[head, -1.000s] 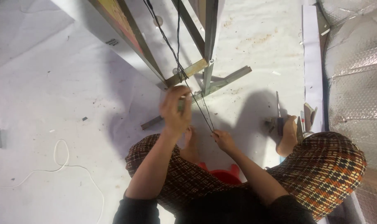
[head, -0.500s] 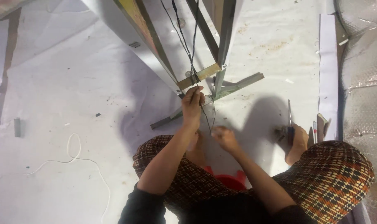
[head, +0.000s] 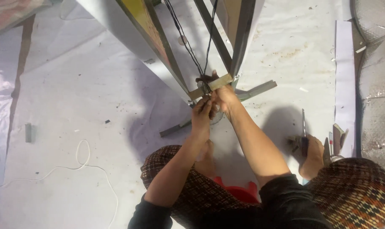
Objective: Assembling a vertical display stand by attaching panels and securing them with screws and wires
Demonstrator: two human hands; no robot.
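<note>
**Both hands pinched on the wires at the frame's crossbar**

So here's the setup: person sitting on a white floor sheet [head: 74, 97], knees out in checked trousers, working at the bottom of a tall metal frame [head: 239, 38]. The left hand [head: 202, 112] and right hand [head: 224, 96] are right up against each other, both closed with fingertips pinching the black wires [head: 188, 42] where they come down to the pale crossbar [head: 211, 85]. Looks like the wires are being tied or twisted around that bar, though the knot itself is hidden behind the fingers, so can't say how tight it is.

What I'd worry about:

- Thin wire pulled hard over a metal edge could nick or snap, I reckon, or bite into a fingertip.
- The frame stands on flat metal feet [head: 260, 89] and leans over the person. A sharp tug sideways might shift it.
- A bare foot [head: 311, 157] sits touching some hand tools [head: 302, 131] on the floor, so a careless move could mean a jab.
- The loose white cord [head: 80, 159] is well apart to the left, no bother there.
</note>
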